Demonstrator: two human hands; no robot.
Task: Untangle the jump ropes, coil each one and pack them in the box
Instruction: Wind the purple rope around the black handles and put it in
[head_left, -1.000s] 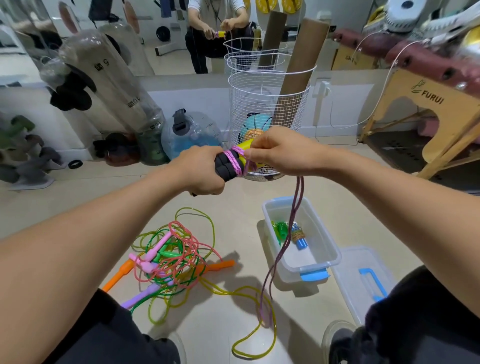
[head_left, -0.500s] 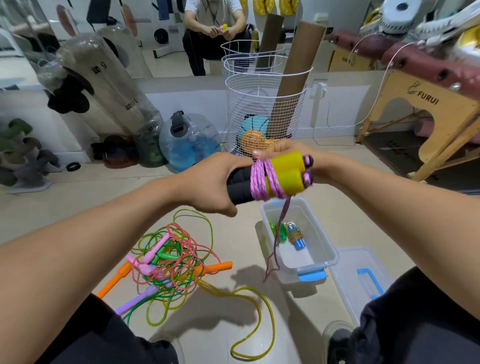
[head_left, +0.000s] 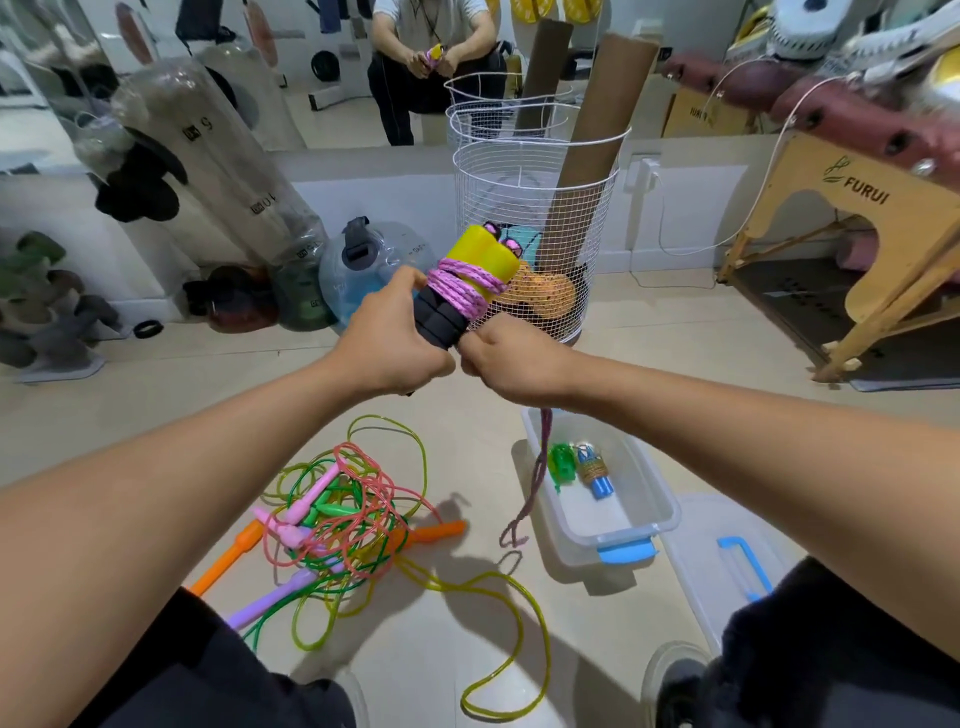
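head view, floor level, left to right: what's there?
orange handle → tangled ropes → loose purple rope end → open box → lid with blue handle

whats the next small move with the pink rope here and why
Probably take one more turn of the loose tail around the handles. The pink rope is already wound several times around the paired yellow and black handles that the left hand grips, while the right hand holds the rope just below them and a short end hangs down beside the box.
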